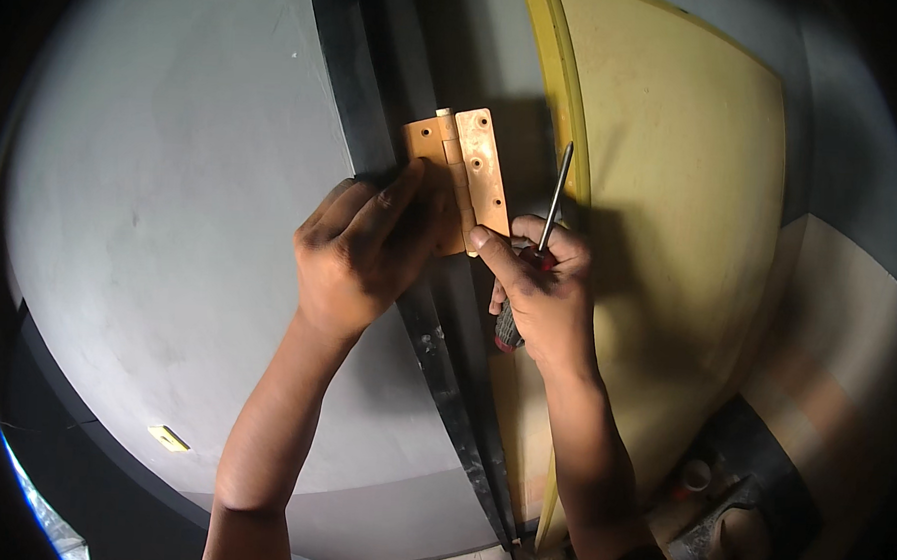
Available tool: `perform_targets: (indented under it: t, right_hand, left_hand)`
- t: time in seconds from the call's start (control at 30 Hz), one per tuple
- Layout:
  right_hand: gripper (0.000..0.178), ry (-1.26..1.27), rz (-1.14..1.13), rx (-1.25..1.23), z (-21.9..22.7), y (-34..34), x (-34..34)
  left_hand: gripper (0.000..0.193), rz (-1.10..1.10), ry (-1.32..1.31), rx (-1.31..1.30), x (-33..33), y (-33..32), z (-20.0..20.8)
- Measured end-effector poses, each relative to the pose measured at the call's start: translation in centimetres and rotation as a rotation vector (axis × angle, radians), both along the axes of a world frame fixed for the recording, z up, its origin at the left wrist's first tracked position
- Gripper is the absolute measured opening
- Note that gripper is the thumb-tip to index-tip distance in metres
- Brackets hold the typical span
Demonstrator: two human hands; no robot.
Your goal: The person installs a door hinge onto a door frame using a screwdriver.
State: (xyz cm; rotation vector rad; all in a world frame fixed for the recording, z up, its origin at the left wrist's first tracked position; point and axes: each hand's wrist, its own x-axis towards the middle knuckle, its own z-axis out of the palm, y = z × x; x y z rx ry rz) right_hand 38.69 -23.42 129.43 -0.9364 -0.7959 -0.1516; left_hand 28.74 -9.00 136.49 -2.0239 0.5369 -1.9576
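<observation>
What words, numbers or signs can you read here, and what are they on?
None that I can read.
Gold-coloured hinge: no readable writing.
Screwdriver: none readable; fingers hide part of its handle.
Small yellow plate on the grey wall: too small to tell if anything is written there.

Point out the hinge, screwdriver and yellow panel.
Hinge (pixel 457 172): head view, on the barrel between its leaves.
Screwdriver (pixel 555 200): head view, on its metal shaft.
Yellow panel (pixel 683 180): head view, on its broad face.

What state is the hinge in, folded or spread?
Spread: the hinge shows both leaves, one either side of its barrel; left hand on one, right hand at the other.
</observation>
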Motion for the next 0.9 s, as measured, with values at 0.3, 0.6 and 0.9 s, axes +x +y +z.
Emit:
perform_targets:
  t: [0.3,0.6,0.9]
  right_hand:
    - [0.031,0.066,-0.017,0.053,-0.7,0.6,0.3]
    - [0.030,0.057,-0.015,0.025,-0.5,0.5,0.2]
    - [0.024,-0.107,-0.287,0.233,1.3,-2.6,-3.3]
  left_hand:
    - [0.047,0.025,0.006,-0.017,-0.2,-0.3,-0.3]
    - [0.048,0.029,-0.011,-0.049,0.2,-0.2,-0.6]
    - [0.045,0.013,-0.019,-0.048,0.4,-0.7,-0.4]
